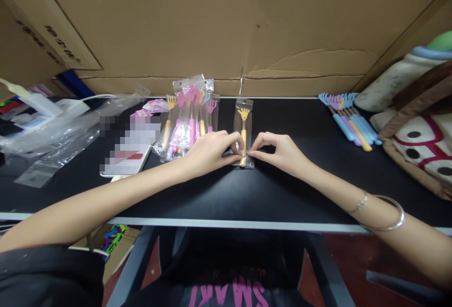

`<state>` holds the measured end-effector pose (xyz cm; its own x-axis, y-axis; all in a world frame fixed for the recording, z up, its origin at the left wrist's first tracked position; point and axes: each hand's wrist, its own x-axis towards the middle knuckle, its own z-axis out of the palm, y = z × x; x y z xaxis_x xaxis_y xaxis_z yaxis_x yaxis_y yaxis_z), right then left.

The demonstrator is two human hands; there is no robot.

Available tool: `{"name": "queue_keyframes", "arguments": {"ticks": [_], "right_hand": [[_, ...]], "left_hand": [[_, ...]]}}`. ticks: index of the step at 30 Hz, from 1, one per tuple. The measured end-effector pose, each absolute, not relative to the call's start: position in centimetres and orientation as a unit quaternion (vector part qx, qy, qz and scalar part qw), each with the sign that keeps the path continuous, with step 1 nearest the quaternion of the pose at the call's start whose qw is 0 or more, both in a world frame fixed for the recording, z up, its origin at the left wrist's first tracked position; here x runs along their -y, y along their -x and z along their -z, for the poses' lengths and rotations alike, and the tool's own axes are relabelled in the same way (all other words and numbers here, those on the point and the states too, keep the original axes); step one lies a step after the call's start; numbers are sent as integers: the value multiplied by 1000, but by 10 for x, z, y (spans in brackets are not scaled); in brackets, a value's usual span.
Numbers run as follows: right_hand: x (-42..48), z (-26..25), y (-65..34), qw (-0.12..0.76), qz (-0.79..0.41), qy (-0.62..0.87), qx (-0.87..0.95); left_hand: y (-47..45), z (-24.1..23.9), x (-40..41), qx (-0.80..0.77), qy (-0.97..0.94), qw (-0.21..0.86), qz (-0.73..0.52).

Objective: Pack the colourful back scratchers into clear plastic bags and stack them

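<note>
Here, the left hand and the right hand are pinching a thin, glossy clear bag near its lower end, the thumb and index fingers of each closing on the film from opposite sides. Inside it, a yellow scratcher is lying lengthwise, its claw-shaped head spreading stubby prongs above a slim, smooth handle. The bag is resting on the smooth black worktop. To its left, crinkled, shining bagged scratchers are overlapping in a pile; far to the right, loose scratchers are lying side by side, showing pastel claws and rounded handles. Creased brown cardboard is standing behind.
</note>
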<state>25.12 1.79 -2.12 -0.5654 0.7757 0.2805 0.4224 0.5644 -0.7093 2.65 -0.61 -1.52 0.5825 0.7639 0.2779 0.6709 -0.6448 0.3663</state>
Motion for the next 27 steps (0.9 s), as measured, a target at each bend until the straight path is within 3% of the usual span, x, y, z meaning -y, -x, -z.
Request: {"name": "queue_keyframes", "arguments": {"ticks": [9,14,21,27], "right_hand": [[-16,24,-247,304,-266,374,835],[-16,27,-245,307,-262,361,840],[-16,29,-246,299,-249,368,844],[-13,27,-248,268,-156,358,881]], "left_hand": [[-27,20,3,-386,-892,82,-221],[-25,19,3,-372,-906,3,-202],[-22,24,5,-340,-902,-197,-177],[-22,24,6,-348,-902,-211,-143]]}}
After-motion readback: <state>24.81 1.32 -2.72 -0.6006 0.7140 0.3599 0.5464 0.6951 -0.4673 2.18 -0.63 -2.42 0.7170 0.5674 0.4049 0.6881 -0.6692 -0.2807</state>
